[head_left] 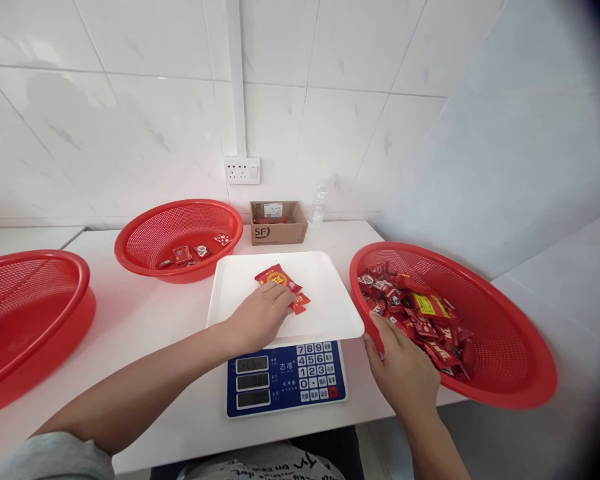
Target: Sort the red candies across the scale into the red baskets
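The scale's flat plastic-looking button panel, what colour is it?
The flat panel is mostly blue, clearest in the head view.

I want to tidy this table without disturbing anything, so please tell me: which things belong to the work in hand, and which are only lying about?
Likely in the work:
- scale with white tray
- packets under the left hand
- filled right basket, right hand at its rim
- perhaps the back-left basket

Apparently lying about:
- cardboard box
- clear bottle

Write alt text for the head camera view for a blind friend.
A person's left hand touches red packets on a white scale tray; the right hand holds a red basket of more packets by its rim. Two more red baskets stand at left.
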Action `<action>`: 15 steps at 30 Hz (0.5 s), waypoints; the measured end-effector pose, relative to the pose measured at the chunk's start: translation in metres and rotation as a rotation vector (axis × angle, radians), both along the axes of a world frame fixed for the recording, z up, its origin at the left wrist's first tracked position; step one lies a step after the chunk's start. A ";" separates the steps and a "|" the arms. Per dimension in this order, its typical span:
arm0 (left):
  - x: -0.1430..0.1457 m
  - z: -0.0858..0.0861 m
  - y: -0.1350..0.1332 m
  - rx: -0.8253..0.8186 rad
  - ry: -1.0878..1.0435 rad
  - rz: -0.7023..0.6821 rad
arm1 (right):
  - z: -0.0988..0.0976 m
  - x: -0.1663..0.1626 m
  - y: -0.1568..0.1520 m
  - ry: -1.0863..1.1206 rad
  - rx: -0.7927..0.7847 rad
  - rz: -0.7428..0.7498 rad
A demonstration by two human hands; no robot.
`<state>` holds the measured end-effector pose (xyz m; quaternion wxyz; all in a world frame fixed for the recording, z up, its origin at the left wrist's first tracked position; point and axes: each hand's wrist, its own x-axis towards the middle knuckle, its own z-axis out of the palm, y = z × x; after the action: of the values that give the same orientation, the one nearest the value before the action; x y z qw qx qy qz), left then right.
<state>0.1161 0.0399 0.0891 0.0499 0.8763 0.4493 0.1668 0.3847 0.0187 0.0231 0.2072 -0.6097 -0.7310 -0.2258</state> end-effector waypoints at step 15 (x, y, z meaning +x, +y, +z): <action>0.006 -0.002 -0.004 -0.156 -0.068 -0.124 | -0.001 -0.001 0.000 0.018 -0.006 -0.011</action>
<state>0.1223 0.0356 0.0871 0.1434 0.8897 0.4040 0.1574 0.3836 0.0188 0.0220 0.2108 -0.6163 -0.7264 -0.2193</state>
